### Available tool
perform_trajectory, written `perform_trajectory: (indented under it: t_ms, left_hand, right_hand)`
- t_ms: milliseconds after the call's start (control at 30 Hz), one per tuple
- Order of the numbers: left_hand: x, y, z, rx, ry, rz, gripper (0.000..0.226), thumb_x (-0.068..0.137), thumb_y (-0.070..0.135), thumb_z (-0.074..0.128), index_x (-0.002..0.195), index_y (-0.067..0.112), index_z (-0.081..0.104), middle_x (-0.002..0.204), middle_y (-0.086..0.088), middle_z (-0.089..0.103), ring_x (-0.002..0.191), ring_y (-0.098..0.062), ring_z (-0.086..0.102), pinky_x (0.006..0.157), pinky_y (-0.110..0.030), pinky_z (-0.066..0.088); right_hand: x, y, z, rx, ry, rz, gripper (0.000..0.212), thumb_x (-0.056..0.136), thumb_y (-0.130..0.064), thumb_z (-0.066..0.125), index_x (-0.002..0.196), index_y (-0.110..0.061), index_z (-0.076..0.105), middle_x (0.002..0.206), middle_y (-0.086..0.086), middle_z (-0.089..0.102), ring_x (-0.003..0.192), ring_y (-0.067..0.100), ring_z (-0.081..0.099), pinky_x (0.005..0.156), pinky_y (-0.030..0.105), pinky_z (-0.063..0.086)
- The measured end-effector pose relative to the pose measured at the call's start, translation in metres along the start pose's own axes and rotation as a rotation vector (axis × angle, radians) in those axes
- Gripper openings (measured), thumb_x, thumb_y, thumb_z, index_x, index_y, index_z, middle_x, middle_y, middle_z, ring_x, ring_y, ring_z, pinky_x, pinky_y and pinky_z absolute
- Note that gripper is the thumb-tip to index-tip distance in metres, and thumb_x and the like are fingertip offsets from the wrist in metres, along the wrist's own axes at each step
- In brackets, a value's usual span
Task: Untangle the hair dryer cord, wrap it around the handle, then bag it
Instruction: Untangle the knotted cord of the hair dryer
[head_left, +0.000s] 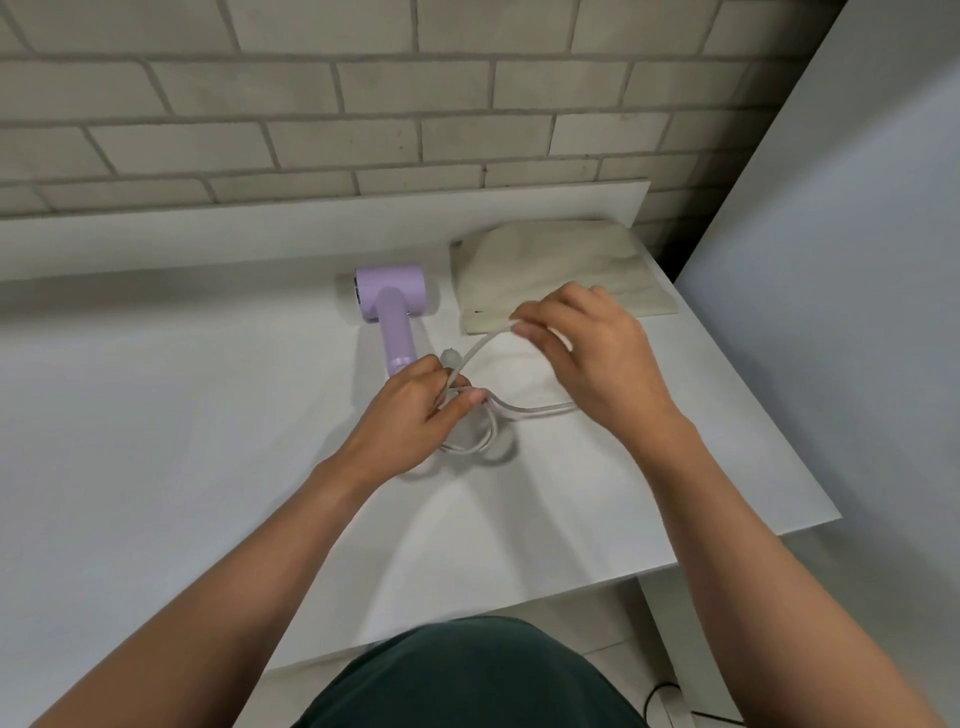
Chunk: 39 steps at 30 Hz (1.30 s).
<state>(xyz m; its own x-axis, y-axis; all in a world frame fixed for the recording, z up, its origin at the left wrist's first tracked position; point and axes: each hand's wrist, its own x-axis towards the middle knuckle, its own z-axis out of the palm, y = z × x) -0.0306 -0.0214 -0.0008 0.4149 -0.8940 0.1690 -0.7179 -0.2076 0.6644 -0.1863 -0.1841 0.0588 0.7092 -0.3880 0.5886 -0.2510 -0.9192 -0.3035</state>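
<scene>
The lilac plastic hair dryer (389, 306) lies flat at centre frame, handle toward you, leaving its pale grey cord (535, 409) free. Your left hand (410, 421) pinches the tangle; your right hand (587, 343) pinches a strand, drawing it out over the beige cloth bag (561, 260).

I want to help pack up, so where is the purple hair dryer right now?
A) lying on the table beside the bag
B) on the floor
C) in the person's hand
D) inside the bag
A: the purple hair dryer lies on the white table, just left of the beige cloth bag, while the left hand and right hand hold only its cord.
</scene>
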Motion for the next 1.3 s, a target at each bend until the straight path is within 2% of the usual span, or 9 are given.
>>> perform_trajectory:
  t_ms: [167,267,433,633,800,933,1133,1200,1300]
  left_hand:
    - [-0.002,-0.005,-0.001,-0.01,-0.07,-0.009,0.03,0.106,0.039,0.05,0.109,0.024,0.075,0.091,0.005,0.053,0.09,-0.008,0.053,0.079,-0.023,0.042]
    - [-0.004,-0.008,0.001,-0.041,-0.081,-0.026,0.029,0.106,0.036,0.051,0.109,0.025,0.077,0.1,0.002,0.062,0.095,-0.012,0.059,0.086,-0.025,0.046]
    - [-0.002,-0.008,0.004,-0.059,-0.058,-0.013,0.03,0.106,0.034,0.05,0.101,0.024,0.078,0.097,0.015,0.063,0.092,-0.002,0.059,0.08,-0.021,0.043]
    - [0.008,-0.008,0.007,0.053,-0.11,-0.056,0.036,0.107,0.039,0.045,0.103,0.019,0.076,0.104,0.005,0.066,0.1,-0.016,0.061,0.085,-0.045,0.054]
    - [0.009,-0.001,0.009,0.135,-0.141,-0.041,0.042,0.106,0.048,0.041,0.105,0.019,0.072,0.094,0.01,0.057,0.093,-0.017,0.059,0.075,-0.048,0.055]
    - [0.006,-0.001,0.01,0.12,-0.124,-0.042,0.042,0.103,0.052,0.046,0.096,0.018,0.07,0.081,0.01,0.047,0.081,-0.015,0.054,0.071,-0.047,0.053]
    - [0.006,0.0,0.007,-0.056,-0.109,-0.038,0.045,0.086,0.066,0.061,0.092,0.022,0.065,0.082,0.01,0.051,0.08,-0.003,0.052,0.069,-0.016,0.039]
    - [0.006,0.001,0.007,-0.07,-0.097,-0.017,0.044,0.089,0.066,0.054,0.101,0.026,0.068,0.08,0.011,0.047,0.079,-0.001,0.05,0.069,-0.016,0.036]
    - [0.01,0.001,0.008,-0.087,-0.125,-0.017,0.045,0.089,0.065,0.057,0.114,0.029,0.069,0.085,0.012,0.05,0.08,-0.003,0.05,0.072,-0.015,0.036]
  right_hand:
    - [0.002,-0.001,-0.013,0.268,0.16,0.269,0.021,0.104,-0.035,0.06,0.108,-0.018,0.072,0.093,-0.009,0.068,0.083,0.004,0.059,0.076,0.029,0.05]
    - [0.002,-0.001,-0.019,0.256,0.18,0.335,0.022,0.106,-0.035,0.056,0.113,-0.019,0.07,0.091,-0.01,0.068,0.08,0.008,0.059,0.074,0.035,0.051]
    - [0.002,-0.009,-0.022,-0.166,-0.066,0.044,0.049,0.105,-0.024,0.053,0.152,-0.037,0.045,0.124,-0.003,0.059,0.105,0.022,0.057,0.062,0.037,0.052]
    - [0.01,-0.028,-0.019,-0.353,-0.156,-0.198,0.081,0.085,-0.002,0.068,0.156,-0.029,0.04,0.161,0.005,0.038,0.097,0.032,0.055,0.066,0.042,0.053]
    - [0.001,-0.019,0.004,-0.268,-0.325,-0.245,0.042,0.089,-0.024,0.078,0.13,-0.025,0.069,0.13,0.005,0.064,0.088,0.029,0.064,0.055,0.032,0.045]
    - [0.004,-0.015,-0.003,-0.276,-0.306,-0.25,0.01,0.095,-0.036,0.071,0.097,-0.027,0.075,0.091,-0.003,0.06,0.077,0.024,0.061,0.051,0.028,0.033]
    - [0.017,0.005,-0.045,-0.001,-0.029,0.1,0.026,0.104,-0.04,0.054,0.114,-0.024,0.073,0.096,-0.001,0.062,0.082,0.023,0.062,0.071,0.036,0.053]
    - [0.018,0.031,-0.055,0.029,-0.074,0.287,0.026,0.106,-0.035,0.056,0.114,-0.019,0.076,0.091,-0.005,0.061,0.081,0.013,0.054,0.076,0.018,0.044]
    - [0.006,0.064,-0.053,0.0,-0.244,0.526,0.026,0.106,-0.034,0.055,0.112,-0.018,0.075,0.092,-0.004,0.066,0.092,0.022,0.059,0.08,0.029,0.043]
